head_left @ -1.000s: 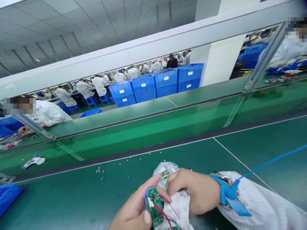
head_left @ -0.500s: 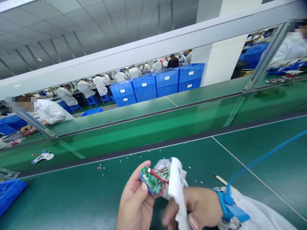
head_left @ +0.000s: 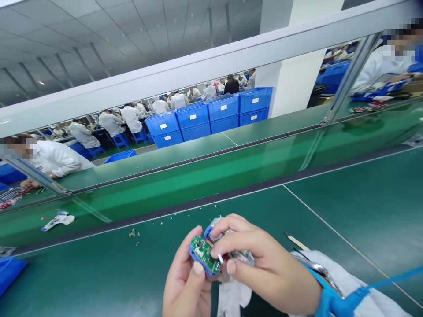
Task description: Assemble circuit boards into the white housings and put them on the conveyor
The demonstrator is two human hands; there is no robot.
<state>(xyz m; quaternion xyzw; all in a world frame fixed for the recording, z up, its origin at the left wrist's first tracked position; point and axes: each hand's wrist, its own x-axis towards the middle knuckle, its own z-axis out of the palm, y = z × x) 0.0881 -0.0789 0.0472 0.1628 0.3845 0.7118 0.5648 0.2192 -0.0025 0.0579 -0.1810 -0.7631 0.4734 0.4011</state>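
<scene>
My left hand [head_left: 188, 277] is closed round a blue plastic housing [head_left: 192, 254] with a green circuit board [head_left: 205, 254] set in it, the thumb on its near edge. My right hand [head_left: 257, 255] reaches over from the right. Its thumb and forefinger pinch a small white connector [head_left: 220, 259] at the board's edge. A bit of red wire shows beside it, mostly covered by the fingers. Under the right hand hangs a white plastic shell [head_left: 231, 299]; what supports it is hidden. Clear plastic wrap [head_left: 246, 256] lies partly behind the right fingers.
A pencil-like tool [head_left: 297, 241] lies right of my hands. Small white scraps [head_left: 132, 233] dot the green bench [head_left: 99, 277]. A white part [head_left: 58, 221] lies far left, above a blue bin [head_left: 11, 273]. A blue wrist strap cord [head_left: 393, 278] trails right. Co-workers sit beyond the partition.
My right hand has brought the white shell down from upright beside the board and moved its fingers onto the board. The left hand keeps its hold. The view has shifted slightly.
</scene>
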